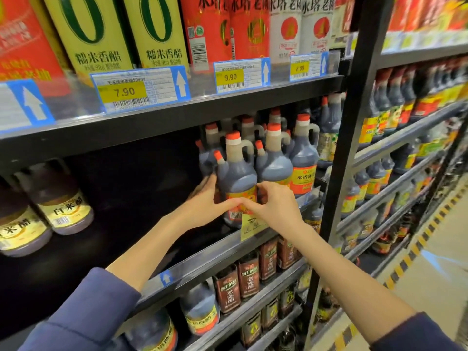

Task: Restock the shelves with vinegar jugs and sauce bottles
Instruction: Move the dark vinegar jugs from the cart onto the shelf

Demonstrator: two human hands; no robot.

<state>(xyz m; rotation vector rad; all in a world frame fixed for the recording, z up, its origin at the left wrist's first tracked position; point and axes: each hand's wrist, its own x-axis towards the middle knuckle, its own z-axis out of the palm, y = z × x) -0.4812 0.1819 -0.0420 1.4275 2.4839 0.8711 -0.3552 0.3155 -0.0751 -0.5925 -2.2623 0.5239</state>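
Note:
A dark vinegar jug [236, 171] with an orange cap, a side handle and a red-yellow label stands at the front of the middle shelf [192, 262]. My left hand [206, 198] wraps its left side, fingers behind it. My right hand [273, 201] pinches its label from the right front. Several matching jugs [301, 158] stand packed right behind and to the right of it. The jug's base is hidden by my hands.
Left of the jug the middle shelf is dark and bare up to two pale rice-vinegar jugs [63, 206]. Boxed vinegars with price tags [140, 88] fill the shelf above; brown bottles [249, 274] sit below. A black upright post [349, 138] borders the bay on the right.

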